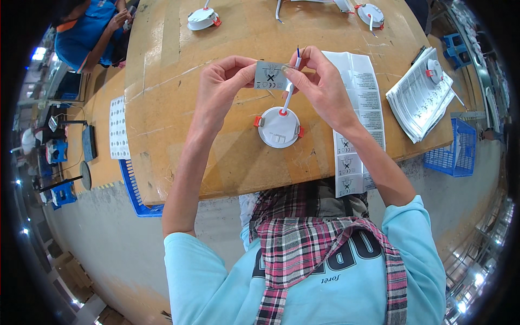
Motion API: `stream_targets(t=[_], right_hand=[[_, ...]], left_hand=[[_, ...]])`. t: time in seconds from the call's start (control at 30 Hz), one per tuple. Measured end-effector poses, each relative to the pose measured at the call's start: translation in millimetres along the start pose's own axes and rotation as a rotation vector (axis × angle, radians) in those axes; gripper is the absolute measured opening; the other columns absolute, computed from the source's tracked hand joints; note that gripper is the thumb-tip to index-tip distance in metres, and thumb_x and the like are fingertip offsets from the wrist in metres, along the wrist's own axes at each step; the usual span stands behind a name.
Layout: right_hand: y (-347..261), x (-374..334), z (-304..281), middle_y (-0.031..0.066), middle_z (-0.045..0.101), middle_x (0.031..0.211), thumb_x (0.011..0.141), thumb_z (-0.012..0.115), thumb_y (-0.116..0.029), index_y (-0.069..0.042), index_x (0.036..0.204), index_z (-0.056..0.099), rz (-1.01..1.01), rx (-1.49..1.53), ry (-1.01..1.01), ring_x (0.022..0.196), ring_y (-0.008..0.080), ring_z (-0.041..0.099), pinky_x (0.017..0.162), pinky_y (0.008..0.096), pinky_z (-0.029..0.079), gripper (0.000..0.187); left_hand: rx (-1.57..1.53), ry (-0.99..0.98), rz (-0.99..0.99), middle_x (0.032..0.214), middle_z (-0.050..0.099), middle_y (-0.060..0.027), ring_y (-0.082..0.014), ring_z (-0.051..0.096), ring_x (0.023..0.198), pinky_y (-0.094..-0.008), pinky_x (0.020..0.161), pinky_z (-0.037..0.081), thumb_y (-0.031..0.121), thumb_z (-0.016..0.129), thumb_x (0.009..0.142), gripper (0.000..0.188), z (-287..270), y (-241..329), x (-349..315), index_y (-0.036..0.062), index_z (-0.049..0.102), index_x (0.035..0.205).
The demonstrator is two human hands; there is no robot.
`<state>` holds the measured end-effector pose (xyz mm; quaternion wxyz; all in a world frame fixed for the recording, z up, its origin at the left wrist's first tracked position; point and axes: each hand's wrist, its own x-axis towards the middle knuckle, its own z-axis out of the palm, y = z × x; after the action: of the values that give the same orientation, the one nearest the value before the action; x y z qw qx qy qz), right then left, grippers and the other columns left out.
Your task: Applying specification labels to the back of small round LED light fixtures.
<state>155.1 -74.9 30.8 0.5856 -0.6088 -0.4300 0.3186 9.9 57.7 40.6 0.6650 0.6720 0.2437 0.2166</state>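
A small silvery label [269, 77] with printed symbols is stretched between my two hands, above the table. My left hand [223, 89] pinches its left edge between thumb and fingers. At its right edge, the thumb and fingers of my right hand [320, 86] close on the label and on a white cable [289, 97] with a dark bare end sticking up. The cable rises from a round white downlight [279, 131] with red-tipped spring clips, lying flat on the table below. Beside my right forearm, a long sheet of similar labels [362, 103] hangs over the table's front edge.
A stack of printed sheets [414, 108] at the right bears another downlight [433, 70]. More downlights [201, 19] lie along the far side of the brown table [179, 146]. Blue baskets [130, 187] stand at both sides. Another person [86, 35] works at the far left.
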Motion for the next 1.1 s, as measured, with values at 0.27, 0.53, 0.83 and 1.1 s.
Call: stream_targets(t=[0.27,0.53,0.83,1.1], right_hand=[[2,3,-1,0.0130,0.061,0.091,0.087,0.061,-0.012,0.003,0.098,0.048,-0.003,-0.044,0.002,0.075,0.0217,0.068,0.064,0.0273,0.056,0.022],[-1,6,-3,0.0107,0.058,0.092,0.086,0.062,-0.007,0.001,0.098,0.047,0.018,0.013,-0.021,0.075,0.0188,0.067,0.062,0.0251,0.055,0.021],[-5,9,0,0.0102,0.057,0.089,0.085,0.063,-0.008,0.002,0.098,0.046,0.022,-0.048,-0.014,0.076,0.0189,0.066,0.063,0.0256,0.055,0.024],[1,8,6,0.0084,0.057,0.084,0.085,0.067,-0.017,0.000,0.100,0.047,0.047,0.009,0.061,0.068,0.0116,0.059,0.058,0.0235,0.049,0.031]], left_hand=[[0.032,-0.007,0.006,0.081,0.068,-0.0080,-0.0108,0.063,0.075,-0.0244,0.074,0.050,0.020,0.064,0.085,0.023,-2,1,3,-0.0023,0.068,0.091],[0.022,-0.056,-0.005,0.083,0.067,-0.0057,-0.0096,0.063,0.075,-0.0236,0.073,0.051,0.022,0.063,0.086,0.025,-8,-2,9,-0.0006,0.068,0.093],[0.005,-0.141,-0.037,0.086,0.067,-0.0075,-0.0122,0.065,0.078,-0.0255,0.075,0.053,0.025,0.064,0.084,0.028,-15,-1,19,-0.0010,0.068,0.095],[-0.011,-0.211,0.004,0.087,0.067,-0.0084,-0.0139,0.066,0.079,-0.0264,0.077,0.054,0.026,0.064,0.085,0.029,-13,-5,25,-0.0003,0.067,0.095]])
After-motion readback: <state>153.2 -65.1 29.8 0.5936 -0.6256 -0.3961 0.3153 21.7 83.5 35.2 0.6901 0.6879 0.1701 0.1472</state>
